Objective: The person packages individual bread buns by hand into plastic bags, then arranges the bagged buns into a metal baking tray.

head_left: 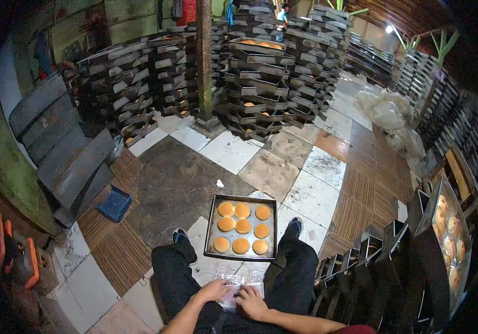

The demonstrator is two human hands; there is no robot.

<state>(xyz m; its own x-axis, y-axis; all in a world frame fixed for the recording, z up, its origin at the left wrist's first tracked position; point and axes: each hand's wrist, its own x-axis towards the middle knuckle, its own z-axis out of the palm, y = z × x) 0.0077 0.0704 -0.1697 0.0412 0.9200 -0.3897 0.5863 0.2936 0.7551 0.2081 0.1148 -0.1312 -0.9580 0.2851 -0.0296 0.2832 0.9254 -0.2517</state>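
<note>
- An orange tool (16,253) lies at the far left edge, well apart from the person.
- Dark empty trays (66,150) lean in a pile at the left, with a blue mat (114,204) on the floor beside them.
- The left hand (214,289) is low over the lap, forearm coming in from the lower left. It is palm down, with fingers curled and pinching the left edge of the bag.
- The bag (233,285) is clear thin plastic, held between the two hands above the lap, between the spread legs and just short of the tray.
- It is likely very light, limp and a little slippery. It should crumple rather than hold a shape, so the open edge is the place to grip, a pinch at each side.
- The right hand (251,303) touches the bag's right side, forearm reaching in from the lower right. The knuckles are up and the fingers closed on the film.
- A tray (210,228) sits on the floor between the feet, holding nine buns (243,226) in three rows.
- At the right, stacked trays (361,273) stand close by, and a tilted tray (429,222) there holds more buns.
</note>
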